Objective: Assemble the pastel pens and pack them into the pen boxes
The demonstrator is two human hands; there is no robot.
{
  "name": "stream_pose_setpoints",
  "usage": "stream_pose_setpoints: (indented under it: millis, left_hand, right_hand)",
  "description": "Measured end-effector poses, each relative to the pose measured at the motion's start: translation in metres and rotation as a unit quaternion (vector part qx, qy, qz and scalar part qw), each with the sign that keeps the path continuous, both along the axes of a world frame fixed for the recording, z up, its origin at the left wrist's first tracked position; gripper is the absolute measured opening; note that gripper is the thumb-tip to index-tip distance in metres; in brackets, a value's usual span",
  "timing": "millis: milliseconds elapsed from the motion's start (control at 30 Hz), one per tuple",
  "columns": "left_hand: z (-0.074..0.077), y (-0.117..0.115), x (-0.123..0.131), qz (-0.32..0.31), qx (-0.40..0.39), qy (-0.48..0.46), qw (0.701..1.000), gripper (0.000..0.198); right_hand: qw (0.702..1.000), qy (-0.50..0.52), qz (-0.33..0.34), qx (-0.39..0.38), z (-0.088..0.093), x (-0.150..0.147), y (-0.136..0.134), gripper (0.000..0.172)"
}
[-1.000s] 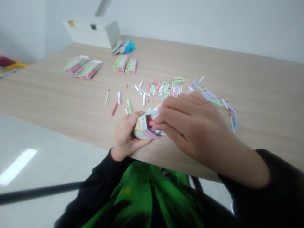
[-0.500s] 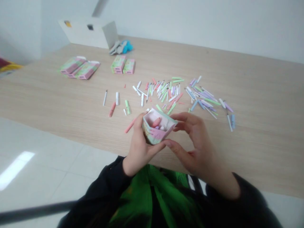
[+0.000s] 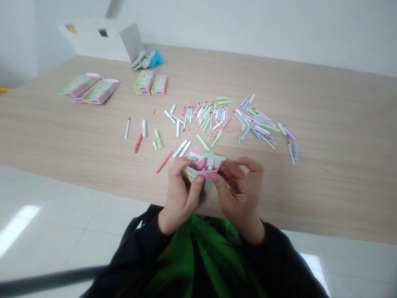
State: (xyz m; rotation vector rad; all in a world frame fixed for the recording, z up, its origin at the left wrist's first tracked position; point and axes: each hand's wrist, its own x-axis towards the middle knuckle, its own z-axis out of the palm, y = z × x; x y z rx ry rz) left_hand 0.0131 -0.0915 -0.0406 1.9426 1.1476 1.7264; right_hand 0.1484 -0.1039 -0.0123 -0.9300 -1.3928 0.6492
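Observation:
Between my hands, close to the table's front edge, is a small pink and green carton (image 3: 208, 181) with its top open toward me. Inside it show a pink piece (image 3: 201, 163) and some white and purple ends. My left hand (image 3: 182, 186) grips the carton's left side, thumb across the front. On the right side, my right hand (image 3: 238, 186) pinches the carton's edge between thumb and fingers. Just beyond the carton lie two white pen barrels (image 3: 180, 148), and a pink barrel (image 3: 164, 162) is to their left.
Loose pen parts (image 3: 204, 116) in several colours are spread across the middle, with another heap (image 3: 260, 124) on the right. Printed cartons (image 3: 102, 92) lie at the left; more cartons (image 3: 144, 82) stand nearby. Behind are grey-blue gloves (image 3: 147, 60) and a white box (image 3: 99, 43).
My right hand has closed in on the carton and now pinches its right edge. My left thumb has come up onto the carton's front. The view has shifted slightly.

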Motion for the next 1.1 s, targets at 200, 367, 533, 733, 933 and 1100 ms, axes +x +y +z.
stream_pose_setpoints:
  millis: [200,367,533,733,933,1100]
  left_hand:
    - [0.006,0.003,0.002,0.005,0.054,0.006,0.998,0.016]
    - [-0.001,0.002,0.003,0.027,0.084,-0.01,0.996,0.034]
    - [0.001,-0.001,-0.002,0.065,0.084,0.046,0.993,0.065]
    - [0.013,-0.001,-0.007,0.013,0.083,0.067,0.994,0.044]
    - [0.021,0.004,-0.011,-0.013,0.121,0.076,0.99,0.043]
    - [0.031,0.008,-0.016,-0.08,0.095,0.102,0.987,0.04]
  right_hand:
    - [0.998,-0.056,0.009,-0.005,-0.004,0.003,0.001,0.032]
    - [0.995,-0.089,0.043,-0.002,0.008,0.006,0.0,0.036]
    - [0.993,-0.088,0.078,-0.018,0.01,0.008,0.002,0.028]
    - [0.995,-0.019,0.098,-0.031,0.004,0.004,0.001,0.024]
    - [0.995,0.003,0.087,-0.043,0.02,0.003,0.001,0.014]
    - [0.997,-0.035,0.06,-0.02,0.036,0.008,0.006,0.016]
